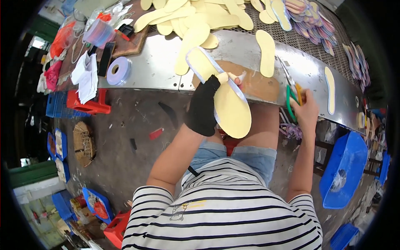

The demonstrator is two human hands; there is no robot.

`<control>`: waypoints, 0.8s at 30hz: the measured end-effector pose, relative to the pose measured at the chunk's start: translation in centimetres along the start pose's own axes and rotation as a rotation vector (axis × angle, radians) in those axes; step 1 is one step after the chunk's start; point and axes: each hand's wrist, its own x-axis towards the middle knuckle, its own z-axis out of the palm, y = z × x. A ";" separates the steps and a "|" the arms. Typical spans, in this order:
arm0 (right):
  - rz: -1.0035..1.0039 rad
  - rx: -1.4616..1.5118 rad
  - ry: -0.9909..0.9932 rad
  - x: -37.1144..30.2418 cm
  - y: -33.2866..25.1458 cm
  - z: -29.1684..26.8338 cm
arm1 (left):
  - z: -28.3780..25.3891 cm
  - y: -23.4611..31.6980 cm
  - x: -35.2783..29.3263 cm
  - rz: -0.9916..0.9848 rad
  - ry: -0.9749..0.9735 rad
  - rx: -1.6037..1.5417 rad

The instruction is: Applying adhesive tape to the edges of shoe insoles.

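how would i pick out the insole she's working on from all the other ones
Find the metal bench across the top, heaped with loose yellow insoles. Below its front edge, the left hand, in a black glove, holds one insole. Only this one is held off the bench, with pale tape along its edge.

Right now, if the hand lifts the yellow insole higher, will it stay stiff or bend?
The yellow insole looks thin and flat, so probably light. Held near one end by the gloved left hand, its free end seems not to droop, so likely fairly stiff. The pale edge strip looks floppy.
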 end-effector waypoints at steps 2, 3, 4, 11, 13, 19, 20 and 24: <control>-0.446 -0.082 0.301 1.0 -1.6 -0.3 | 1.8 -0.2 -0.4 0.006 0.023 0.063; -0.404 0.111 0.201 0.5 -3.7 -0.6 | 2.5 -0.2 -0.7 0.033 0.062 0.127; -0.358 0.311 0.098 -0.4 -5.9 -0.3 | 2.8 -0.5 -0.8 0.025 0.062 0.129; -0.220 0.635 -0.426 -2.7 -10.4 0.4 | 3.4 -1.7 0.0 0.196 0.122 0.230; -0.212 0.559 -0.452 -2.8 -10.2 0.4 | 3.4 -1.5 0.1 0.215 0.139 0.261; -0.201 0.870 -0.277 -1.7 -10.0 1.7 | 3.5 -1.7 0.3 0.240 0.173 0.459; -0.334 0.604 -0.251 -1.8 -10.0 1.7 | 3.5 -1.6 0.1 0.216 0.187 0.445; -0.261 0.566 -0.412 -2.6 -9.8 1.0 | 2.7 -2.2 0.3 0.159 0.182 0.472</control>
